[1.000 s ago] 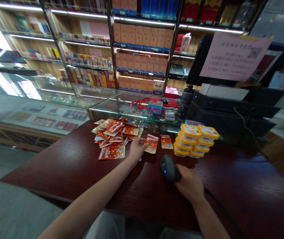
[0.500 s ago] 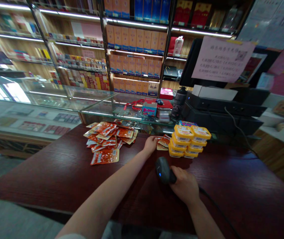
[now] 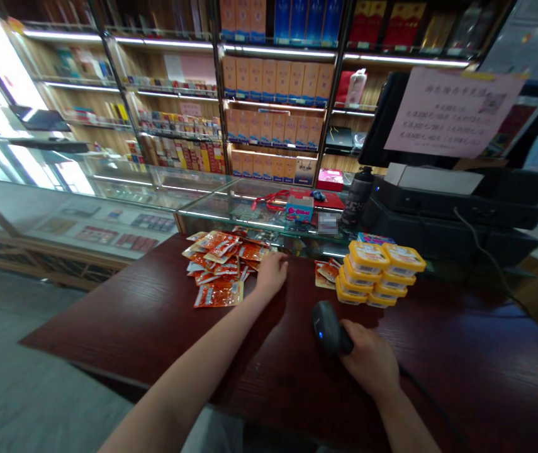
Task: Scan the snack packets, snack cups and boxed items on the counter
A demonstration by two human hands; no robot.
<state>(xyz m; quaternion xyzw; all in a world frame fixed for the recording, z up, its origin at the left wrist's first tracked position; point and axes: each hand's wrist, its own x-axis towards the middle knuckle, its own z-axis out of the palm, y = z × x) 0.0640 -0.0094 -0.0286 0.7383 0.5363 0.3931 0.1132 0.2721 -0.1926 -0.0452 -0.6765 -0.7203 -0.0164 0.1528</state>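
Note:
My right hand (image 3: 370, 362) grips a black barcode scanner (image 3: 328, 327) with a small blue light, its head pointing away over the dark red counter (image 3: 131, 314). My left hand (image 3: 271, 275) lies flat on the counter at the right edge of a pile of orange snack packets (image 3: 219, 261), fingers touching the nearest ones. Two orange packets (image 3: 326, 272) lie apart, against a stack of yellow-lidded tubs (image 3: 382, 274) to the right.
A glass display case (image 3: 231, 211) borders the counter's far side, with a small blue box (image 3: 299, 207) and a dark bottle (image 3: 356, 195) on it. A black till with a paper notice (image 3: 452, 113) stands at the right. Shelves of boxed goods fill the back wall.
My left hand slid an orange packet right, left it beside the yellow tubs, and came back to the pile. The scanner hand has stayed about where it was.

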